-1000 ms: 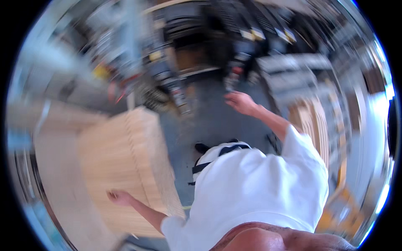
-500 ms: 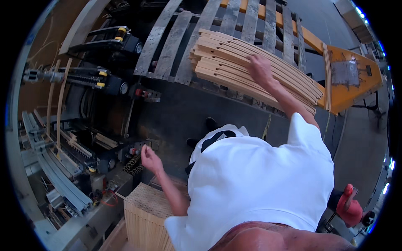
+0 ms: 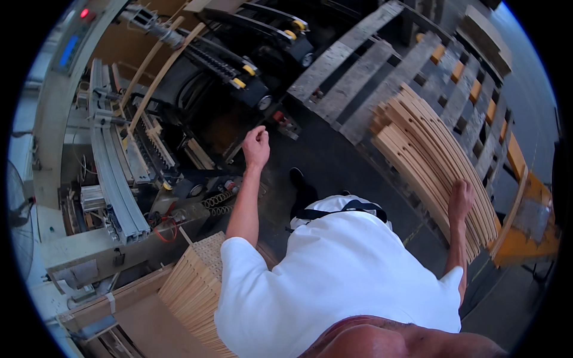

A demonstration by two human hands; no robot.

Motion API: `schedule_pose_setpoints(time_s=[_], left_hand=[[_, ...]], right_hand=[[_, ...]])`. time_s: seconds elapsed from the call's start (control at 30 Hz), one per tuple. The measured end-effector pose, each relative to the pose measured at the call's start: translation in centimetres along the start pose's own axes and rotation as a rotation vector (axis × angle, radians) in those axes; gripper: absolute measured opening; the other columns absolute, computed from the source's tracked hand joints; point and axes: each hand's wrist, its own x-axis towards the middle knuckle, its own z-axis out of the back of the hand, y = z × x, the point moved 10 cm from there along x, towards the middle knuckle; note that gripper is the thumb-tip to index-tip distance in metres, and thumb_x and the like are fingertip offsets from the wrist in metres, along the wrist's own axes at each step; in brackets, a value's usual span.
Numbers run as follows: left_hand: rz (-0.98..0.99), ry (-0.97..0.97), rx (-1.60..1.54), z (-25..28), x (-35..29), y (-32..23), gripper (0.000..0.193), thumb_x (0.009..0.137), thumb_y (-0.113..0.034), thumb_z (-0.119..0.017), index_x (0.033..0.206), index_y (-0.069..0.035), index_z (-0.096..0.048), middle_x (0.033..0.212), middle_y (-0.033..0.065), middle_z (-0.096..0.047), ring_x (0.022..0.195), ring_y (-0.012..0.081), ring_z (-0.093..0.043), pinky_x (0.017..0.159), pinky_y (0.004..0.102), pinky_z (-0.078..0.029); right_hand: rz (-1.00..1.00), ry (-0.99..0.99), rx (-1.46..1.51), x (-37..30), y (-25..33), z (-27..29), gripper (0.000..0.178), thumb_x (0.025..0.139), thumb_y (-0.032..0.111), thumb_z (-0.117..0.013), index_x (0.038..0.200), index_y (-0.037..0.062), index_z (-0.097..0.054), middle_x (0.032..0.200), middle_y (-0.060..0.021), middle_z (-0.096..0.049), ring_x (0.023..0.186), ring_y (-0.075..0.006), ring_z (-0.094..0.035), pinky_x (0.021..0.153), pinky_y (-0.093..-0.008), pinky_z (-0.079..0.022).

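Two bare hands, two different stories. Right hand (image 3: 462, 200) is on the pile of pale, curved wooden slats (image 3: 427, 158), toward the end closest to the orange metal pallet truck (image 3: 531, 224). Fingers are bent down onto the top of the pile, but honestly I can't tell if they've actually closed round a slat. The pile runs along the near edge of a grey, weathered wooden pallet (image 3: 349, 86), and a few truck bits show orange through the gaps in the planks.

Left hand (image 3: 256, 147) is up in the air, well apart from the pile, near the ends of some black metal machine arms (image 3: 256, 92) with yellow caps. Fingers are curled in loosely; can't make out how far shut. Down by the left sleeve of the white T-shirt (image 3: 340, 274) there's another block of tightly packed pale wooden pieces (image 3: 194, 280), beside a flat brown board (image 3: 158, 328).
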Motion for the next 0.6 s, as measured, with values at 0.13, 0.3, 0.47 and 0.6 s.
schedule_pose_setpoints(time_s=[0.13,0.3,0.47,0.6], left_hand=[[-0.040,-0.128,0.110,5.7,9.5,6.8,0.022,0.086,-0.014,-0.065,0.105,-0.003,-0.070,0.102,0.0165,-0.068,0.093,0.0294,-0.066,0.084,0.0376,-0.053],[-0.016,-0.262,0.428,16.0,24.5,14.0,0.033,0.085,-0.019,-0.065,0.115,-0.005,-0.066,0.120,0.0164,-0.062,0.116,0.0343,-0.055,0.100,0.0424,-0.044],[0.122,-0.320,0.708,25.1,37.2,18.3,0.053,0.088,-0.027,-0.063,0.137,-0.009,-0.050,0.147,0.0144,-0.039,0.138,0.0366,-0.032,0.111,0.0499,-0.034],[0.170,-0.181,0.858,27.7,42.9,21.9,0.069,0.088,-0.035,-0.065,0.147,-0.014,-0.035,0.150,0.0128,-0.036,0.142,0.0353,-0.027,0.115,0.0540,-0.022]], right_hand=[[0.021,0.039,0.015,4.3,6.7,2.2,0.028,0.089,0.002,-0.057,0.117,0.0046,-0.059,0.115,-0.0162,-0.056,0.109,-0.0367,-0.053,0.093,-0.0463,-0.045],[0.097,0.026,0.043,10.0,17.9,2.8,0.035,0.088,-0.003,-0.055,0.123,0.0041,-0.055,0.112,-0.0166,-0.056,0.107,-0.0360,-0.054,0.092,-0.0439,-0.045],[0.035,0.130,0.377,14.9,29.7,0.1,0.035,0.087,-0.007,-0.054,0.121,0.0027,-0.056,0.113,-0.0175,-0.057,0.100,-0.0359,-0.058,0.088,-0.0402,-0.048],[-0.011,0.293,0.603,19.8,41.9,-1.6,0.040,0.088,-0.007,-0.055,0.126,0.0039,-0.055,0.115,-0.0174,-0.059,0.102,-0.0361,-0.060,0.088,-0.0400,-0.049]])
